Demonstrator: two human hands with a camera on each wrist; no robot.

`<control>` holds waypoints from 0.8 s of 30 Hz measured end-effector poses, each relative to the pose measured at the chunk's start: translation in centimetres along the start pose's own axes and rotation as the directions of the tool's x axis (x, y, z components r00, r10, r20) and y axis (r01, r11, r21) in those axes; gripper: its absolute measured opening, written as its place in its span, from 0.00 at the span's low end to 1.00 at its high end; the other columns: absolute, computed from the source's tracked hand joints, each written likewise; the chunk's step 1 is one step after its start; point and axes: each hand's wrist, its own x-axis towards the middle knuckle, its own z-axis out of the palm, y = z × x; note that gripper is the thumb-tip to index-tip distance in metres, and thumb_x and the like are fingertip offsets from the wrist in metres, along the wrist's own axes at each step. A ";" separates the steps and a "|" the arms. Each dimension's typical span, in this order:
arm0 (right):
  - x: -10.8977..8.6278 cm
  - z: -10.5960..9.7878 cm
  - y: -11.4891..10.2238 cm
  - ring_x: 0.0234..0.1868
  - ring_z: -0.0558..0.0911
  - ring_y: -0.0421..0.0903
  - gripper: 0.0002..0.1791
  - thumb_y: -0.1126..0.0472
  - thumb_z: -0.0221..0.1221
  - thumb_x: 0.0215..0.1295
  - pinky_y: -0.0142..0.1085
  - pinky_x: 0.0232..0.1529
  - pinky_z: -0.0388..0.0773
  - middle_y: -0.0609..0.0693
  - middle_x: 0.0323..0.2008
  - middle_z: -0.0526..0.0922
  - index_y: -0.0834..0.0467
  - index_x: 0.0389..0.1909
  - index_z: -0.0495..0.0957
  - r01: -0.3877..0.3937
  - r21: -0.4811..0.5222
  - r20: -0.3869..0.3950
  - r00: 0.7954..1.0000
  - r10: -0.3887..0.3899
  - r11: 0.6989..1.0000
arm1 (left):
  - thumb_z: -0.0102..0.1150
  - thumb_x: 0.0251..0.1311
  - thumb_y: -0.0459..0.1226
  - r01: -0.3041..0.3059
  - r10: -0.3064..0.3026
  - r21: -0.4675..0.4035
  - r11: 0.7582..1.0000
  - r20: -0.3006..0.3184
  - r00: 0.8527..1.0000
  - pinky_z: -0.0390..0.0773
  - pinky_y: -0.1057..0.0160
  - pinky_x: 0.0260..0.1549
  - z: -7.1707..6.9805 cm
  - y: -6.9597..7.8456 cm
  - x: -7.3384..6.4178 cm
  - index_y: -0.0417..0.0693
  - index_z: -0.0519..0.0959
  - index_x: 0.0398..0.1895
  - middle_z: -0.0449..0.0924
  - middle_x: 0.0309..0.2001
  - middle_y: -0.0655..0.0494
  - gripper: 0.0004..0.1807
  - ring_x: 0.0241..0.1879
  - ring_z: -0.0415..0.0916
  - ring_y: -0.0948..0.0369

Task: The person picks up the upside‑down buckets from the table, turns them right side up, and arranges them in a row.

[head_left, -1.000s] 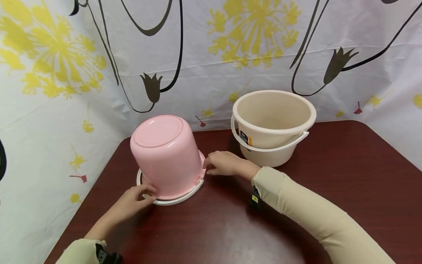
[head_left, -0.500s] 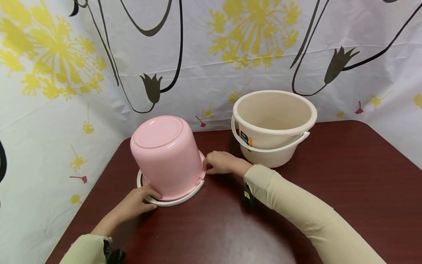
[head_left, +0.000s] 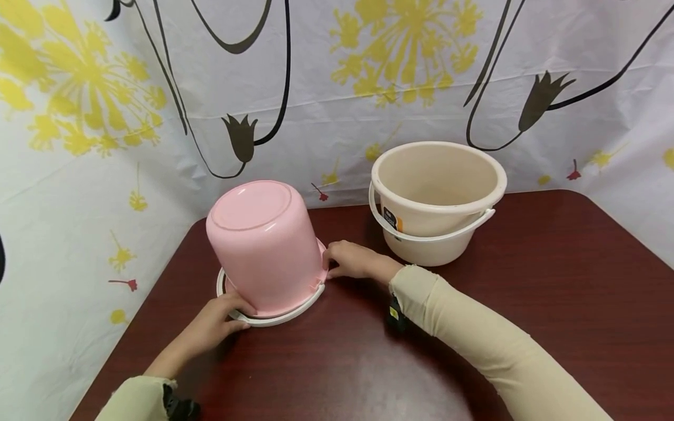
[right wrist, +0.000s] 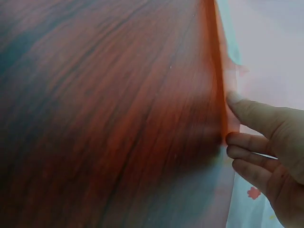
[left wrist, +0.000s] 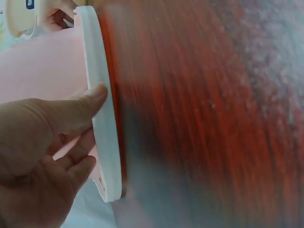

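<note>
A pink bucket (head_left: 263, 245) stands upside down on the left part of the table, its round base facing up. Along its rim at the front runs a white handle (head_left: 289, 316). My left hand (head_left: 207, 324) holds the front-left rim; the left wrist view shows its thumb (left wrist: 97, 95) on the white handle and the fingers bent against the pink wall. On the opposite side, my right hand (head_left: 354, 260) grips the rim between thumb (right wrist: 237, 102) and fingers.
Two cream buckets (head_left: 421, 223), one nested in the other, stand upright at the back right, a white handle hanging across their front. The dark red table (head_left: 337, 362) meets a flower-printed white cloth (head_left: 316, 134) behind and at the sides.
My left hand has slid in closer over the rim and handle since a second ago. My right fingers have drawn slightly onto the rim. The pink bucket stays in place.
</note>
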 end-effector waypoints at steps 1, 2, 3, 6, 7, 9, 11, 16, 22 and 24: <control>-0.1 0.0 0.1 0.38 0.77 0.45 0.07 0.59 0.66 0.54 0.34 0.42 0.73 0.49 0.33 0.78 0.56 0.32 0.80 0.000 0.004 -0.011 1.000 0.000 1.000 | 0.69 0.43 0.27 -0.014 0.014 0.000 1.000 -0.014 1.000 0.73 0.63 0.39 0.0 0.0 0.0 0.45 0.81 0.32 0.78 0.35 0.58 0.11 0.38 0.74 0.61; -0.1 0.0 0.1 0.38 0.77 0.45 0.07 0.58 0.66 0.54 0.34 0.43 0.73 0.49 0.33 0.78 0.56 0.32 0.80 0.001 0.008 -0.023 1.000 -0.001 1.000 | 0.69 0.43 0.27 -0.026 0.025 -0.006 1.000 -0.026 0.999 0.72 0.64 0.39 -0.1 0.0 0.0 0.46 0.81 0.32 0.78 0.35 0.59 0.12 0.38 0.74 0.62; -0.1 -0.1 0.2 0.39 0.77 0.45 0.08 0.58 0.66 0.55 0.34 0.43 0.72 0.49 0.33 0.78 0.56 0.32 0.80 0.001 0.010 -0.033 0.999 -0.001 1.000 | 0.68 0.43 0.27 -0.038 0.038 -0.014 0.999 -0.037 0.999 0.71 0.65 0.39 -0.2 0.1 0.1 0.46 0.81 0.32 0.78 0.35 0.59 0.12 0.38 0.74 0.62; -0.3 -0.3 0.2 0.40 0.77 0.45 0.08 0.57 0.65 0.56 0.35 0.45 0.72 0.48 0.34 0.79 0.56 0.33 0.80 -0.005 0.015 -0.060 0.998 0.006 1.000 | 0.68 0.43 0.26 -0.080 0.077 -0.033 0.996 -0.067 0.995 0.69 0.70 0.40 -0.6 0.1 0.2 0.46 0.80 0.33 0.78 0.35 0.59 0.13 0.38 0.73 0.63; -0.3 -0.3 0.2 0.40 0.77 0.45 0.08 0.57 0.65 0.56 0.35 0.46 0.72 0.49 0.35 0.79 0.56 0.34 0.80 -0.010 0.020 -0.066 0.998 0.011 1.000 | 0.68 0.43 0.25 -0.090 0.086 -0.040 0.995 -0.075 0.993 0.69 0.71 0.40 -0.7 0.2 0.3 0.46 0.79 0.34 0.77 0.36 0.59 0.14 0.38 0.73 0.64; -0.4 -0.6 0.2 0.41 0.77 0.45 0.09 0.56 0.64 0.57 0.35 0.46 0.72 0.49 0.36 0.79 0.56 0.35 0.80 -0.012 0.033 -0.084 0.996 0.015 0.999 | 0.67 0.43 0.25 -0.098 0.093 -0.051 0.994 -0.087 0.992 0.68 0.73 0.41 -1.1 0.3 0.4 0.46 0.79 0.34 0.77 0.37 0.58 0.15 0.39 0.72 0.64; -0.5 -0.7 0.1 0.40 0.78 0.45 0.09 0.56 0.64 0.58 0.35 0.46 0.72 0.48 0.36 0.80 0.56 0.35 0.79 -0.016 0.051 -0.105 0.994 0.022 0.999 | 0.67 0.44 0.24 -0.097 0.093 -0.052 0.994 -0.090 0.992 0.67 0.73 0.42 -1.5 0.5 0.5 0.47 0.78 0.35 0.76 0.38 0.58 0.15 0.40 0.71 0.64; -0.8 -1.1 0.2 0.40 0.78 0.43 0.09 0.56 0.63 0.59 0.34 0.46 0.72 0.46 0.35 0.81 0.56 0.36 0.79 0.005 0.073 -0.180 0.984 0.008 0.997 | 0.66 0.47 0.25 -0.096 0.093 -0.036 0.995 -0.083 0.992 0.69 0.72 0.42 -2.5 1.1 0.8 0.49 0.77 0.38 0.76 0.41 0.58 0.16 0.42 0.71 0.63; -1.0 -1.7 0.0 0.42 0.79 0.45 0.09 0.58 0.62 0.59 0.35 0.46 0.72 0.48 0.37 0.82 0.58 0.38 0.78 0.024 0.107 -0.283 0.959 0.007 0.994 | 0.65 0.48 0.25 -0.106 0.101 -0.058 0.993 -0.081 0.992 0.73 0.65 0.37 -3.4 1.5 1.2 0.49 0.76 0.40 0.74 0.39 0.60 0.17 0.40 0.71 0.64; -1.1 -2.0 -0.2 0.43 0.79 0.45 0.10 0.58 0.62 0.59 0.35 0.47 0.72 0.49 0.39 0.82 0.58 0.39 0.78 0.024 0.121 -0.322 0.947 0.016 0.992 | 0.65 0.48 0.24 -0.115 0.109 -0.075 0.990 -0.082 0.991 0.74 0.64 0.35 -3.6 1.7 1.3 0.49 0.75 0.40 0.73 0.38 0.59 0.18 0.39 0.71 0.64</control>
